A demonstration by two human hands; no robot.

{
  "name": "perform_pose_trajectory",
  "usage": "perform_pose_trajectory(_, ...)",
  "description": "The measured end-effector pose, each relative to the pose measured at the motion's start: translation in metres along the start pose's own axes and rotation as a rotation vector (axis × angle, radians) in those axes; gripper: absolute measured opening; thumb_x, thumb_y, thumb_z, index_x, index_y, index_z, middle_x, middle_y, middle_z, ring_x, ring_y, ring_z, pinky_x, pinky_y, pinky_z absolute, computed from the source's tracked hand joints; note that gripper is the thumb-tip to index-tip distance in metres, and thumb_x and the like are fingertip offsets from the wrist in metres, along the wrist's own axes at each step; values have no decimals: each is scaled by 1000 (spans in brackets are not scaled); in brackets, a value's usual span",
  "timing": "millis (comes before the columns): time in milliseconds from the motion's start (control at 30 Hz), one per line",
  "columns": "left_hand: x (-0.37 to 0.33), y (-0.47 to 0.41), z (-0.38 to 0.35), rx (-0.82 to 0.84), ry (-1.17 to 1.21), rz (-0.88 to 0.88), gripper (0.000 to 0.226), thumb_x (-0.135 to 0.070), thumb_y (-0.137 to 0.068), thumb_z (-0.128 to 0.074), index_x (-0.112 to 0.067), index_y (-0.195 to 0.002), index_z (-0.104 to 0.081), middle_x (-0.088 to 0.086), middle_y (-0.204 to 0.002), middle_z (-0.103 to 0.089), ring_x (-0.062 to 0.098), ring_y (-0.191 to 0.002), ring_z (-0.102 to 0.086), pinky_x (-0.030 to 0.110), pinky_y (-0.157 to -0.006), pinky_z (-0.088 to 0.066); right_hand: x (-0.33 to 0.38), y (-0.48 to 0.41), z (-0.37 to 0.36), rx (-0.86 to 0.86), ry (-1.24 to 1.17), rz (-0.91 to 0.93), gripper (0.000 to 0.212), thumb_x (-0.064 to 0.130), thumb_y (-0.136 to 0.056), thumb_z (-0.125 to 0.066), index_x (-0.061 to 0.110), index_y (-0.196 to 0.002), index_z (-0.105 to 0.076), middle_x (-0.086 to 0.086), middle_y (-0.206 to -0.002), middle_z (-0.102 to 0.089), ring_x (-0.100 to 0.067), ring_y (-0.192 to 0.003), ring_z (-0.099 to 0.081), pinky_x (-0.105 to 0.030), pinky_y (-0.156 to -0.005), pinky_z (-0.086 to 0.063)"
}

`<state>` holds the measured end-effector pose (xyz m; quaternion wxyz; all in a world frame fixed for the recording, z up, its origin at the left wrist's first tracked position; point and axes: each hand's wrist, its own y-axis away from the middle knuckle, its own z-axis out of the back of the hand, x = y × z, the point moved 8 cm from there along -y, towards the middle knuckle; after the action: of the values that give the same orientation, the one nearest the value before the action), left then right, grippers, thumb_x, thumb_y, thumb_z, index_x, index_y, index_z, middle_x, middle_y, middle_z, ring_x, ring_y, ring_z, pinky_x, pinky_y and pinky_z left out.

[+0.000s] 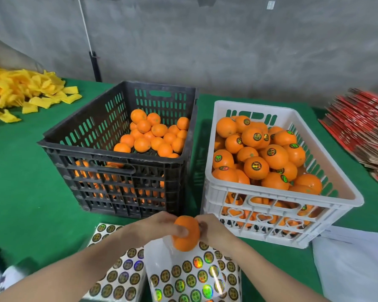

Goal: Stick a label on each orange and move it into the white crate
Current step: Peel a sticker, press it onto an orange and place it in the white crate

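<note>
- Grey wall [205,51] stood behind a green table [20,171].
- Black crate [85,147], left, held bare fruit. White crate [249,105], just beside it on the right, was heaped with labelled fruit.
- Label sheets [183,280] lay at the near edge.
- Left hand [155,227] curled round the orange [187,238], thumb on its front.
- Right hand [214,232] gripped its right side with bunched fingertips; blur hid any label.
- The orange sat above the sheets, before both crates.

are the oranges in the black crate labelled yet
No, the oranges in the black crate show bare peel; only those in the white crate carry round labels.
</note>
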<state>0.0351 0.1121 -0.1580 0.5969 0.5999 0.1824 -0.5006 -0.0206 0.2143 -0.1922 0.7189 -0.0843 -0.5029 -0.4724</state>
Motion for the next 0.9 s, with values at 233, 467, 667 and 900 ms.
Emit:
perform_pose_trajectory(233, 2, -7, 21, -94, -38, 42, 53, -56, -56, -60, -26, -99, -47, -14, -95, -46, -2, -86, -45, 15, -82, -35, -11, 36, 34, -2, -360, 10, 44, -5, -84, -58, 26, -114, -51, -6, -80, -64, -15, -75, -61, -23, -63, -50)
perform_pose_trajectory(467, 12, -14, 23, -88, 7, 67, 79, -65, -36, -66, -29, -102, -43, -7, -114, -48, 19, -118, -43, 36, -106, -31, -9, 40, 33, -66, -173, 106, 27, -6, -78, -69, 14, -96, -71, 4, -68, -64, -3, -63, -59, -14, -70, -49)
perform_pose_trajectory(667, 6, -19, 13, 13, 102, -9, 68, -61, -45, -65, -13, -93, -54, -7, -83, -66, 2, -83, -61, 14, -82, -46, -8, 48, 31, -193, -146, 180, 28, -1, -79, -72, 27, -74, -73, 11, -69, -68, 0, -64, -62, -13, -68, -49)
perform_pose_trajectory(900, 13, -27, 12, 39, 261, -13, 116, -71, -33, -81, -11, -127, -51, 14, -127, -62, 25, -113, -60, 26, -93, -48, -3, 59, 30, -288, -35, 309, 24, 3, -82, -70, 22, -97, -74, 6, -81, -70, 1, -71, -59, -13, -71, -48)
